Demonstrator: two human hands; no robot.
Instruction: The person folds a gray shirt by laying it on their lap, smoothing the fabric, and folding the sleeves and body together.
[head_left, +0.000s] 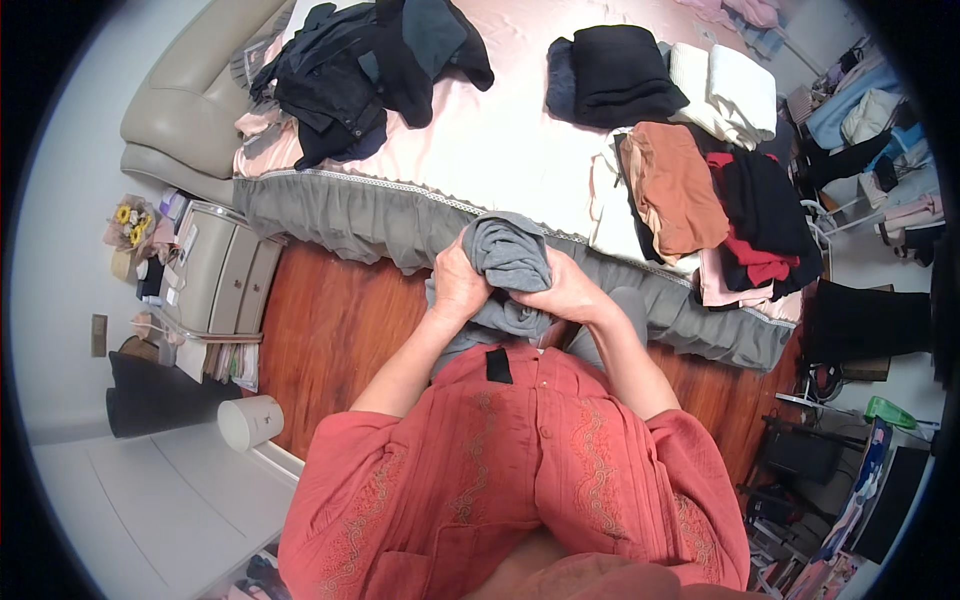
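Note:
A bunched grey cloth garment (510, 251) is held up in front of my body, just short of the bed's near edge. My left hand (459, 279) grips its left side, and my right hand (564, 289) grips the right side. Some of the grey fabric hangs below my hands toward my lap; which kind of garment it is, I cannot tell. Fingers of both hands are partly hidden in the folds.
Ahead stands a bed with a pink sheet (510, 142) and a grey ruffled skirt (360, 217). Dark clothes (337, 82) lie heaped at left; folded black (622, 75), white (742, 90) and rust-coloured garments (675, 187) sit at right. A nightstand (232, 270) and white bin (251, 422) stand left.

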